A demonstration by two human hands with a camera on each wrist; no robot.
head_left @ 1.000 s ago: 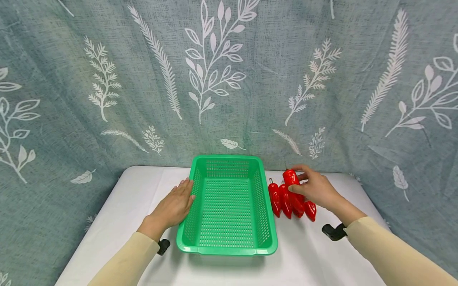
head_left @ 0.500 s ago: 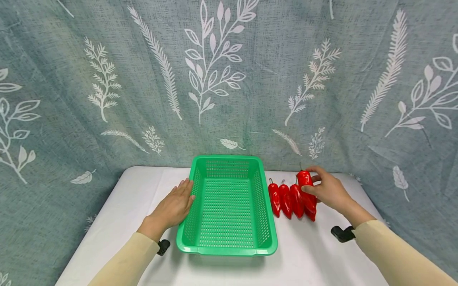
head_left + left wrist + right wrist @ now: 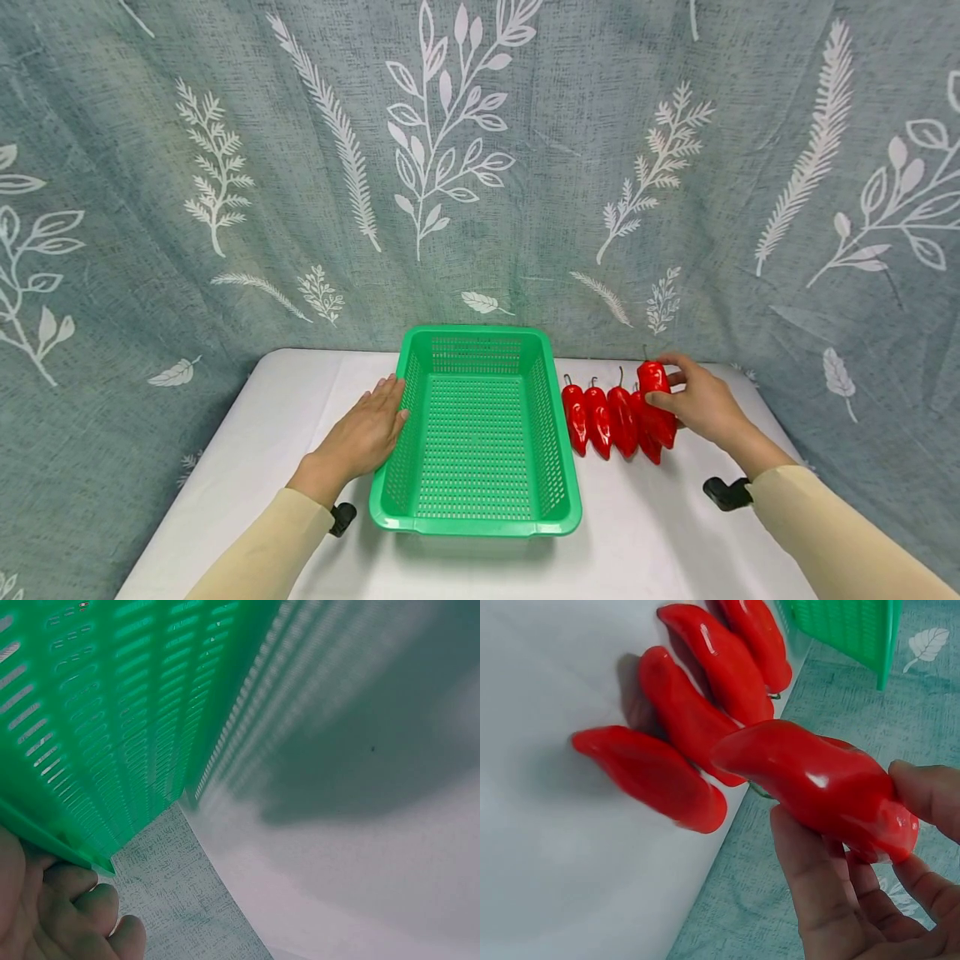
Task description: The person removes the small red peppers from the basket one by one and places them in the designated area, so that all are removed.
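Note:
My right hand [image 3: 701, 404] pinches a red pepper [image 3: 654, 382] between thumb and fingers at the right end of a row of red peppers. In the right wrist view the held pepper [image 3: 817, 776] is raised over the table, its tip toward the others. Several more red peppers [image 3: 599, 423] lie side by side on the table, stems to the back; the held one partly covers the rightmost in the head view. My left hand [image 3: 363, 429] rests with straight fingers along the left rim of a green plastic basket [image 3: 480, 527], which has a slotted floor and walls.
The basket's right wall stands close beside the leftmost pepper. Under everything is a white tabletop [image 3: 622, 533], and a grey-green patterned curtain [image 3: 540, 208] hangs right behind its back edge.
My right hand has carried the held pepper to the right, from over the middle of the row to its right end, uncovering peppers beneath. The left hand and basket have stayed put.

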